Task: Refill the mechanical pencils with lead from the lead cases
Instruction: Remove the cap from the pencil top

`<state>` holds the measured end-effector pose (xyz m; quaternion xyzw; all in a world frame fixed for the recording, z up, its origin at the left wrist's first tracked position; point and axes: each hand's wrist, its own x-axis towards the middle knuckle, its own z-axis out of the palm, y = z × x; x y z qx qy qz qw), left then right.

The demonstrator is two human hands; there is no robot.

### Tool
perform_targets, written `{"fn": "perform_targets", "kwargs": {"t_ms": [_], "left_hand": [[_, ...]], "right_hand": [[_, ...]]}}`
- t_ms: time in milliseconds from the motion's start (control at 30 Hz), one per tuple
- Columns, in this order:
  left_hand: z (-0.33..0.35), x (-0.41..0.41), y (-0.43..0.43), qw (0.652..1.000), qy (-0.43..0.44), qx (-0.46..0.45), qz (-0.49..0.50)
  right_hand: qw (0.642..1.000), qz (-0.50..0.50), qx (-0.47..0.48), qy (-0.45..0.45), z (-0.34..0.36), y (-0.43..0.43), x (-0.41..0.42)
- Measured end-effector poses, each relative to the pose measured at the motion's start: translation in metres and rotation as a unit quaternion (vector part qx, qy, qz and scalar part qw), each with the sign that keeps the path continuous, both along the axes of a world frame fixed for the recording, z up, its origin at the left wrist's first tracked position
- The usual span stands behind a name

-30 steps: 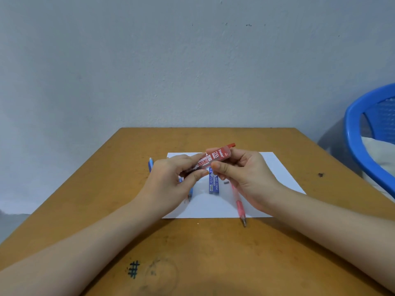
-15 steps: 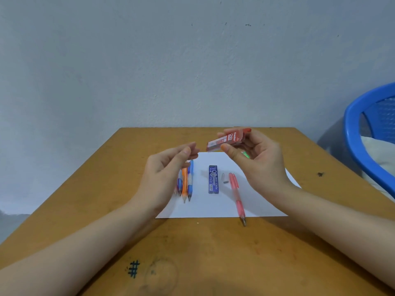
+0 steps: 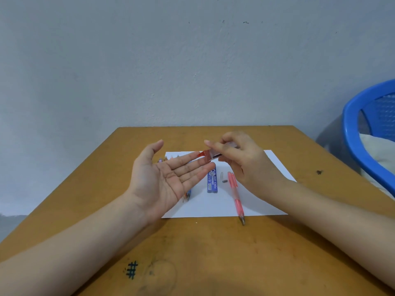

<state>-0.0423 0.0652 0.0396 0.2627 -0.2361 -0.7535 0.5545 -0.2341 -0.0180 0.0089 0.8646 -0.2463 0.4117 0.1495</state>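
My right hand point(image 3: 245, 165) grips a red lead case point(image 3: 210, 155), blurred by motion and tipped with its red end down toward my left fingertips. My left hand point(image 3: 164, 178) lies palm up and flat under it, fingers apart, holding nothing I can make out. On the white paper point(image 3: 267, 201) lie a blue lead case point(image 3: 213, 182), a pink mechanical pencil point(image 3: 235, 194) with its tip over the paper's front edge, and two small loose pencil parts point(image 3: 223, 177). Several other pencils point(image 3: 187, 195) lie mostly hidden behind my left hand.
The paper rests on a worn wooden table point(image 3: 213, 253) with a pen-drawn hash mark point(image 3: 131, 270) near the front. A blue plastic chair point(image 3: 367, 133) holding a pale cushion stands at the right. A grey wall rises directly behind the table.
My left hand turned palm up and flattened. My right hand tipped the red lead case down toward the left fingertips, after the two hands came apart from holding it together.
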Motion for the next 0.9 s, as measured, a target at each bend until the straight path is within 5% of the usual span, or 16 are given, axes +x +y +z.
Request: {"fn": "perform_targets", "kwargs": {"t_ms": [700, 900], "left_hand": [[0.001, 0.001, 0.0, 1.0, 0.012, 0.02, 0.015], [0.002, 0.003, 0.0, 1.0, 0.007, 0.018, 0.013]], "right_hand": [[0.985, -0.006, -0.166, 0.052, 0.011, -0.001, -0.009], [0.992, -0.004, -0.121, 0.042, 0.01, 0.0, -0.009]]}}
